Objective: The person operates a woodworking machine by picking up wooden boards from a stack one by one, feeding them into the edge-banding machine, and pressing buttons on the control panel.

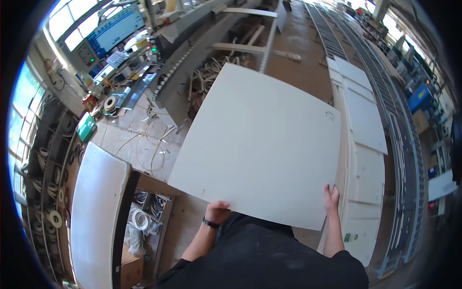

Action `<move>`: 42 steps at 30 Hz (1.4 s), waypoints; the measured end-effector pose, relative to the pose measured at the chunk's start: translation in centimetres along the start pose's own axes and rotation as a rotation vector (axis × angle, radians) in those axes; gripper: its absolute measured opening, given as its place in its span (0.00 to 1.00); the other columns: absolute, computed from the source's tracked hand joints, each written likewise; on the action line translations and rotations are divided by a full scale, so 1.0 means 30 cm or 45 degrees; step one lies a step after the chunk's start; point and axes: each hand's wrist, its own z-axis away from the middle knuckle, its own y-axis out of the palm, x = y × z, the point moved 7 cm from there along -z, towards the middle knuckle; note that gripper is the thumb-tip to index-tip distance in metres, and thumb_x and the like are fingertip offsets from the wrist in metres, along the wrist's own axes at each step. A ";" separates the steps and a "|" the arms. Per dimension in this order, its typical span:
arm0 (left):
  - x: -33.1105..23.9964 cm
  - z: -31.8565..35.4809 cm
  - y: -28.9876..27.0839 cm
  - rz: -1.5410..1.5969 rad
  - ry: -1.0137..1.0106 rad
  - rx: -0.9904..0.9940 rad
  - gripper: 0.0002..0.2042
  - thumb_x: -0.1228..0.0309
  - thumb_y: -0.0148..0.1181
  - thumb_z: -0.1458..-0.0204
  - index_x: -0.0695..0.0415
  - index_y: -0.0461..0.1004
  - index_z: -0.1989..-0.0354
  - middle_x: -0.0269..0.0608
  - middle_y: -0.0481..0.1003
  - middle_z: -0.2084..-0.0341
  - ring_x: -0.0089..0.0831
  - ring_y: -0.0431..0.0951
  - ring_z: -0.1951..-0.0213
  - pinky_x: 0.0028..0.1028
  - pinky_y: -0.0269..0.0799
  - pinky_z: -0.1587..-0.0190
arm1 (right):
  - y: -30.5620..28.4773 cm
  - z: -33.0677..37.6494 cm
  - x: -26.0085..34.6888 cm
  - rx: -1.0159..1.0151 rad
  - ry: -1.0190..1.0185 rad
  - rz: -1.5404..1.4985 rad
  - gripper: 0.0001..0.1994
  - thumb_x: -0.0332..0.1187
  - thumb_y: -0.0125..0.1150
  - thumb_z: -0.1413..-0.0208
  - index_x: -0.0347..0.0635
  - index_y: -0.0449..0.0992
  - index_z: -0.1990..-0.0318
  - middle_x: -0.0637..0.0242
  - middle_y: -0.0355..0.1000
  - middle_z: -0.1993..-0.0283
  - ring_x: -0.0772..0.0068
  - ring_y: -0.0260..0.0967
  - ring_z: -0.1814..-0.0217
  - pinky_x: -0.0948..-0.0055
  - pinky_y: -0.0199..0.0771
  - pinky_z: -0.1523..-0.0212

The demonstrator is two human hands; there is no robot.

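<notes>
A large white flat panel (264,144) is held up in front of my body, spanning the middle of the view. My left hand (218,212), with a dark band on its wrist, grips the near edge at its left part, thumb on top and the other fingers hidden beneath. On the right edge, close to the near right corner, my right hand (331,200) holds the panel with fingertips showing over the face. Small marks show near two of the panel's corners.
Stacked white panels (368,173) lie to the right, beside a long roller conveyor (397,144). At left stands a white-topped bench (98,202) over shelves with rolls. Ahead are a machine frame (175,96), a heap of strips (204,77) and a monitor (115,29).
</notes>
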 end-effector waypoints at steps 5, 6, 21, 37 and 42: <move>-0.297 -0.207 -0.165 0.152 0.287 0.048 0.30 0.83 0.48 0.65 0.64 0.67 0.45 0.47 0.74 0.51 0.42 0.74 0.51 0.35 0.61 0.41 | 0.426 -0.319 0.136 0.269 -0.083 0.009 0.23 0.48 0.60 0.42 0.32 0.71 0.56 0.65 0.72 0.68 0.78 0.66 0.69 0.79 0.68 0.65; -0.339 -0.259 -0.238 0.159 0.303 0.024 0.30 0.83 0.48 0.65 0.64 0.67 0.45 0.47 0.74 0.51 0.42 0.74 0.51 0.35 0.61 0.41 | 0.519 -0.372 0.187 0.277 -0.167 -0.015 0.23 0.47 0.61 0.42 0.31 0.71 0.55 0.64 0.73 0.66 0.78 0.66 0.69 0.79 0.68 0.67; -0.946 -0.594 -0.421 0.264 0.571 -0.258 0.33 0.77 0.48 0.69 0.62 0.67 0.44 0.48 0.74 0.50 0.47 0.73 0.50 0.42 0.62 0.42 | 1.532 -0.808 0.433 0.642 -0.129 0.072 0.24 0.47 0.64 0.45 0.30 0.71 0.56 0.58 0.74 0.65 0.69 0.70 0.68 0.73 0.71 0.65; -1.548 -0.752 -1.004 0.265 0.427 -0.606 0.28 0.78 0.47 0.73 0.66 0.70 0.55 0.49 0.76 0.59 0.47 0.73 0.61 0.40 0.66 0.49 | 2.067 -0.564 0.469 0.441 -0.040 0.113 0.20 0.42 0.62 0.43 0.30 0.70 0.55 0.55 0.74 0.62 0.65 0.72 0.64 0.72 0.72 0.60; -1.780 -0.847 -0.910 0.282 0.481 -0.665 0.23 0.75 0.50 0.67 0.65 0.70 0.55 0.48 0.76 0.60 0.45 0.74 0.62 0.39 0.68 0.52 | 2.206 -0.461 0.462 0.422 0.120 0.129 0.20 0.41 0.60 0.41 0.30 0.68 0.54 0.53 0.73 0.60 0.64 0.71 0.61 0.71 0.71 0.57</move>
